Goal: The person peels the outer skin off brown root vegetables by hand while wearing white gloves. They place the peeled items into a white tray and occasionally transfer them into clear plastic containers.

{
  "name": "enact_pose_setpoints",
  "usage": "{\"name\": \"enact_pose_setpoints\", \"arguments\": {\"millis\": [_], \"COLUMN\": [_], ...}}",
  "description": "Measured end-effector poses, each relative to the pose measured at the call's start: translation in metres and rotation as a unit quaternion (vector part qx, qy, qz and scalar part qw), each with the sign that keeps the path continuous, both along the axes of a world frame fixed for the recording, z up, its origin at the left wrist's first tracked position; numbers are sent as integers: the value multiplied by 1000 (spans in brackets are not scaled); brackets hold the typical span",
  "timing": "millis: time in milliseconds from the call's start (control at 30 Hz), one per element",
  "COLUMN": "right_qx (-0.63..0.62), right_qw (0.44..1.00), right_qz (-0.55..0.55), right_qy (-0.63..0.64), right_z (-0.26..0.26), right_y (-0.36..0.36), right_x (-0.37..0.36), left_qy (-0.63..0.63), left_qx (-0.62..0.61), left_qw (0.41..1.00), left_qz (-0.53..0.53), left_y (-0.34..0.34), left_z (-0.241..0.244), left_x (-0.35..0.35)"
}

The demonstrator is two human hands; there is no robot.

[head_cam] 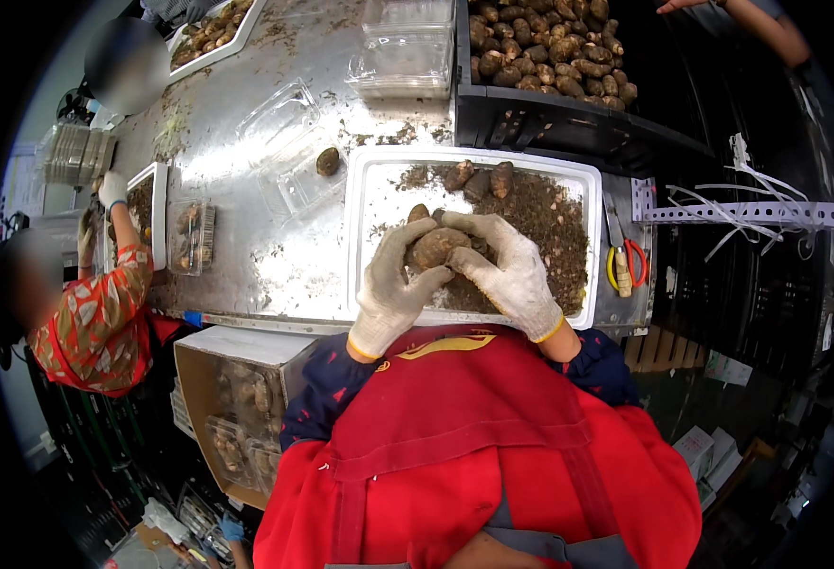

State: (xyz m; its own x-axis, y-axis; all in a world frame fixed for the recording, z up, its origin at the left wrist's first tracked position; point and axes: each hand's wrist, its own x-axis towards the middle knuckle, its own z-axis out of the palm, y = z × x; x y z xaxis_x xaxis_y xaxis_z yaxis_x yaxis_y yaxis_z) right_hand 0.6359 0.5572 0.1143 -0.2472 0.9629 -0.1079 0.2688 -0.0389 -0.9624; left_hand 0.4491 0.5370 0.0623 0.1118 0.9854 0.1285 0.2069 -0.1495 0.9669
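Observation:
A round brown taro corm (440, 247) is held between my gloved hands, over a white plastic tray (355, 213). My left hand (394, 281) grips its left side, with the thumb below it. From the right, my right hand (513, 267) has its fingers over and against the corm. Partly hidden behind my fingers are more corms, one of them a small corm (418, 212). Three corms (477, 186) lie together at the tray's far side. Loose soil and root scraps (549, 227) cover much of the tray's right half.
A black crate (531, 107) heaped with taro corms stands behind the tray. Scissors (636, 263) and a knife (614, 227) lie right of it. To the left are an open clamshell box (303, 171) with one corm and a filled clamshell (191, 235). A co-worker (97, 313) works further left.

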Motion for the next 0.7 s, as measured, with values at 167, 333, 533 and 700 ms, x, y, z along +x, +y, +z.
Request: {"name": "enact_pose_setpoints", "arguments": {"millis": [167, 333, 533, 700], "right_qx": [29, -45, -35, -167], "right_qw": [999, 978, 993, 945], "right_qz": [5, -76, -85, -56], "right_qy": [24, 191, 79, 277], "right_z": [-3, -13, -22, -42], "right_y": [-1, -8, 7, 18], "right_x": [1, -12, -6, 2], "left_qy": [-232, -210, -35, -71], "left_qx": [-259, -215, -102, -62], "left_qw": [937, 953, 994, 995], "left_qz": [-34, -25, 13, -21], "left_y": [-1, -6, -13, -13], "left_z": [27, 16, 6, -2], "left_x": [-7, 3, 14, 12]}}
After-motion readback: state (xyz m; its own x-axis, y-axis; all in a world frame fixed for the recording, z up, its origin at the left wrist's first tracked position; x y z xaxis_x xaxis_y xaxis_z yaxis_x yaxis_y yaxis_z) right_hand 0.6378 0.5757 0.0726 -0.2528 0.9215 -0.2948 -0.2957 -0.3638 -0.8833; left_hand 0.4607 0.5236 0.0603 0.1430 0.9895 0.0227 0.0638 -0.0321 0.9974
